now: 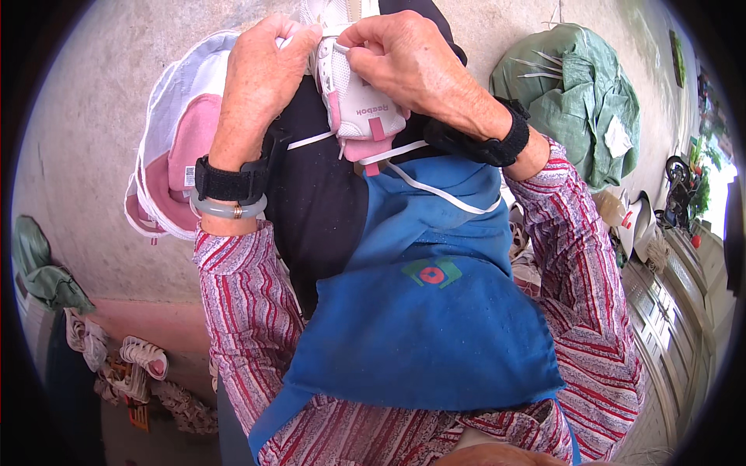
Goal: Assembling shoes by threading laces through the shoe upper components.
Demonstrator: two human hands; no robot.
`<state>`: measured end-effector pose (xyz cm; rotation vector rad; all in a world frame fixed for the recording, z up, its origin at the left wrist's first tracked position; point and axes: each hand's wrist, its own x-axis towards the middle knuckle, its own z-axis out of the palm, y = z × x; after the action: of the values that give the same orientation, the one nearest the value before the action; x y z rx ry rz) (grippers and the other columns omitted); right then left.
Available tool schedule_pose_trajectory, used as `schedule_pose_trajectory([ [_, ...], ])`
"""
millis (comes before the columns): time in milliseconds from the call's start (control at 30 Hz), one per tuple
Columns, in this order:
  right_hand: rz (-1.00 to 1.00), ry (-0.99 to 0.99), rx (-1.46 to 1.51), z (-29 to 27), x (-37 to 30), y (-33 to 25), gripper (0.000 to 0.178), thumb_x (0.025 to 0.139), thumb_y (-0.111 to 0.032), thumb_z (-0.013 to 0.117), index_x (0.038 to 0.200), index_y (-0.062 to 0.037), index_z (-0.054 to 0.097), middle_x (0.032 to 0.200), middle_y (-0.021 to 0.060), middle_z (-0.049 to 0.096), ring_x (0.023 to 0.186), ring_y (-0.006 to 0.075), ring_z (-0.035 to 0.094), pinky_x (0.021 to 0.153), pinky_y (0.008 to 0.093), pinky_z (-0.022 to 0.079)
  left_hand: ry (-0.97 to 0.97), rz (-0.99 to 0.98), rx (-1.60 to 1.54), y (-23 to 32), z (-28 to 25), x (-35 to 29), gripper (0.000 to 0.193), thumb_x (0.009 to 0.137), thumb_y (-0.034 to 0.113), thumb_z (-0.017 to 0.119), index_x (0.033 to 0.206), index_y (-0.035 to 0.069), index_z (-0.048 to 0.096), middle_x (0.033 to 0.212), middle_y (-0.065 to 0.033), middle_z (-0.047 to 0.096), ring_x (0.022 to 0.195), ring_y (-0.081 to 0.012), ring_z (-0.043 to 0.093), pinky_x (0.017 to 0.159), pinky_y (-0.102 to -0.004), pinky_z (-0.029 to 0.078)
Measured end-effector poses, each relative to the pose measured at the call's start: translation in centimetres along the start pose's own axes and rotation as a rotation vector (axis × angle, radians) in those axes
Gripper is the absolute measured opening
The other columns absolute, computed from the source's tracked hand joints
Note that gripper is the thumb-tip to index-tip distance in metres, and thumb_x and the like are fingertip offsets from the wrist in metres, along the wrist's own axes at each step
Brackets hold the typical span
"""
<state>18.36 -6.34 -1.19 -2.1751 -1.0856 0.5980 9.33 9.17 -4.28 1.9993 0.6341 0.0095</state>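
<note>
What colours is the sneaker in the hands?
The sneaker is white and pink, clearest in the head view.

The white-and-pink shoe [369, 101] sits between left hand [268, 62] and right hand [404, 62], before the blue cloth apron [427, 342], onto which a flat white lace [435, 191] trails. Left: white-and-pink fabric items [194, 136]; right: a bulging green woven sack [571, 109]. Lower left, white-and-pink shoes [145, 356] lie behind a smaller green sack [58, 283].

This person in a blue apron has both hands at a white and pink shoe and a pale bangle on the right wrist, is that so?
Not quite: the head view shows the pale bangle on the left wrist. The blue apron and both hands at the white and pink shoe are correct.
</note>
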Motion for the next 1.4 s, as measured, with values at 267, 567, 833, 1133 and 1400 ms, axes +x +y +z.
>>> schedule_pose_trajectory([
  [267, 0.385, -0.158, 0.318, -1.0, -0.1, -1.4, 0.020, 0.084, -0.015, 0.057, 0.092, 0.0006, 0.066, 0.066, 0.0066, 0.061, 0.060, 0.0097, 0.058, 0.056, 0.0251, 0.047, -0.079, -0.048, -0.018, 0.2, -0.2, -0.1, 0.039, 0.079, 0.039, 0.064, 0.078, 0.000, 0.062, 0.068, -0.0130, 0.061, 0.063, -0.0189, 0.057, 0.059, -0.0325, 0.045],
  [567, 0.226, -0.299, 0.220, -3.9, 0.3, 0.9, 0.022, 0.084, -0.016, 0.056, 0.071, 0.0008, 0.061, 0.057, 0.0018, 0.054, 0.055, 0.0092, 0.050, 0.051, 0.0267, 0.041, -0.120, -0.033, -0.011, 0.1, 0.1, -0.1, 0.045, 0.078, 0.043, 0.065, 0.075, -0.002, 0.061, 0.066, -0.0125, 0.060, 0.061, -0.0171, 0.056, 0.057, -0.0307, 0.043],
  [833, 0.368, -0.534, 0.389, -7.5, -0.5, 4.9, 0.017, 0.083, -0.017, 0.059, 0.078, -0.0011, 0.063, 0.066, -0.0041, 0.054, 0.064, 0.0057, 0.048, 0.059, 0.0213, 0.040, -0.158, -0.187, -0.106, 0.2, -1.9, -1.8, 0.041, 0.083, 0.037, 0.058, 0.070, -0.002, 0.054, 0.060, -0.0033, 0.051, 0.059, -0.0087, 0.045, 0.053, -0.0276, 0.037],
  [1133, 0.517, -0.394, 0.127, -8.8, -2.0, 11.9, 0.016, 0.080, -0.016, 0.061, 0.077, -0.0011, 0.066, 0.061, -0.0002, 0.058, 0.058, 0.0099, 0.054, 0.054, 0.0262, 0.044, 0.217, 0.267, 0.284, 0.5, -0.5, -3.7, 0.018, 0.086, 0.019, 0.058, 0.093, 0.003, 0.065, 0.085, -0.0166, 0.066, 0.078, -0.0322, 0.064, 0.067, -0.0379, 0.049],
  [1400, 0.062, 0.010, 0.142, -7.2, -6.8, 5.8, 0.013, 0.084, -0.013, 0.061, 0.086, 0.0002, 0.063, 0.069, 0.0021, 0.058, 0.065, 0.0083, 0.053, 0.059, 0.0236, 0.043, 0.215, 0.179, 0.028, 1.8, -1.5, -8.6, 0.017, 0.093, 0.013, 0.050, 0.100, 0.000, 0.058, 0.089, -0.0061, 0.068, 0.064, -0.0082, 0.055, 0.058, -0.0208, 0.044],
])
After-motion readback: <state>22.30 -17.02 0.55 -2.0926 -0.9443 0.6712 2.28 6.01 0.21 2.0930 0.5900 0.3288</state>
